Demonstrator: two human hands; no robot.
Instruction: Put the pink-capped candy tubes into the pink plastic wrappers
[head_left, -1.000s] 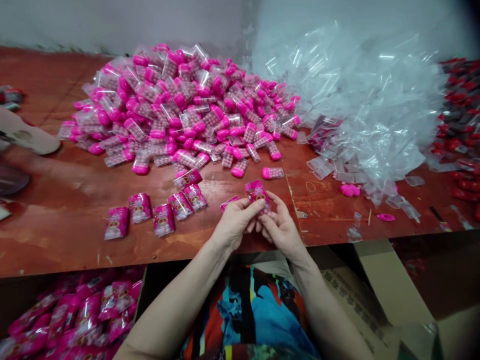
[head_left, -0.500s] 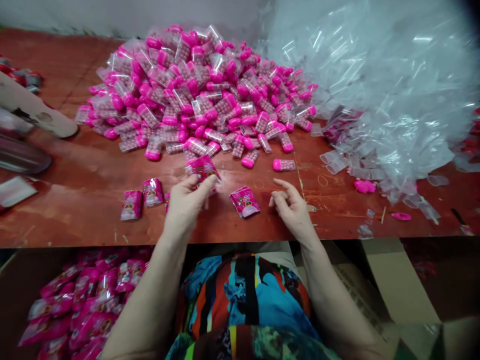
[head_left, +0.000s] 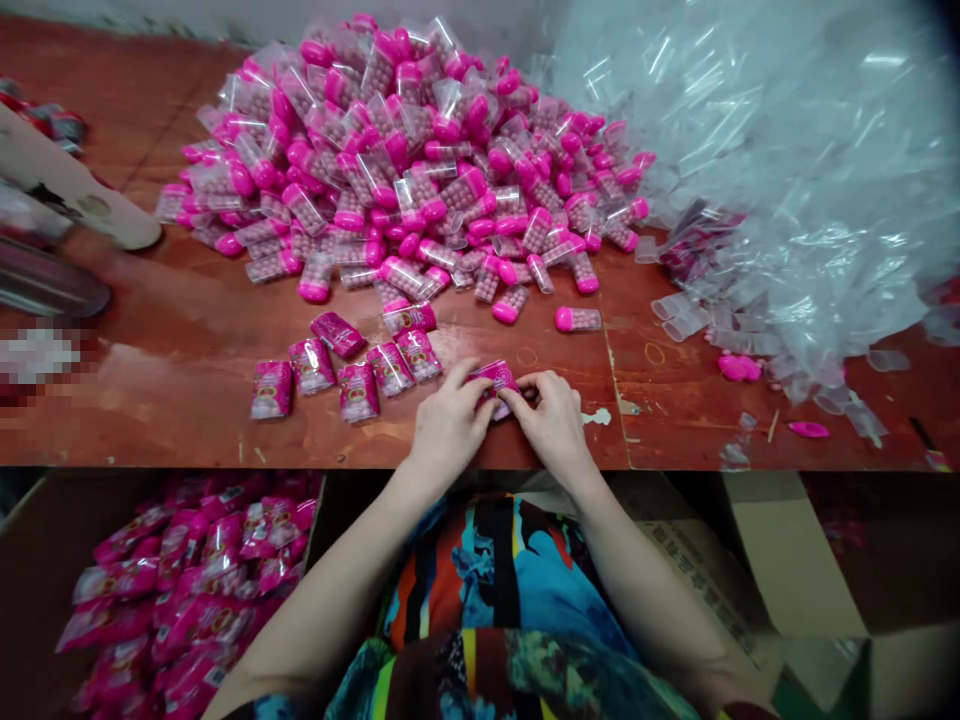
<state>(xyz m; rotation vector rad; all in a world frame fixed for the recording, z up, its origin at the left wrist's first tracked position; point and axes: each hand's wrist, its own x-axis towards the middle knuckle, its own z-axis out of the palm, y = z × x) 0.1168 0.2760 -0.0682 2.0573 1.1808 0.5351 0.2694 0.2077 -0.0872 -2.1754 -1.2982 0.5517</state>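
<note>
Near the front edge of the red-brown table (head_left: 172,430), my left hand (head_left: 452,420) and my right hand (head_left: 551,420) meet at a small pink printed packet (head_left: 496,375). Fingers of both hands pinch its near side, and the fingertips partly cover it. Several similar pink packets (head_left: 358,391) lie flat to the left of my left hand. Behind them rises a big heap of clear tubes with pink caps and small balls inside (head_left: 390,180). One such tube (head_left: 578,319) lies apart, beyond my right hand.
Clear plastic sleeves (head_left: 810,220) are piled at the right, with a pink piece (head_left: 740,367) beside them. Below the table, a box at the left holds pink bags (head_left: 202,590). A metallic cylinder (head_left: 52,280) is at the far left. Open cardboard (head_left: 795,560) stands lower right.
My left hand has let go of its pink packet near the heap and moved right to the other packet. My right hand has moved left to the same packet. More packets show at the left.
</note>
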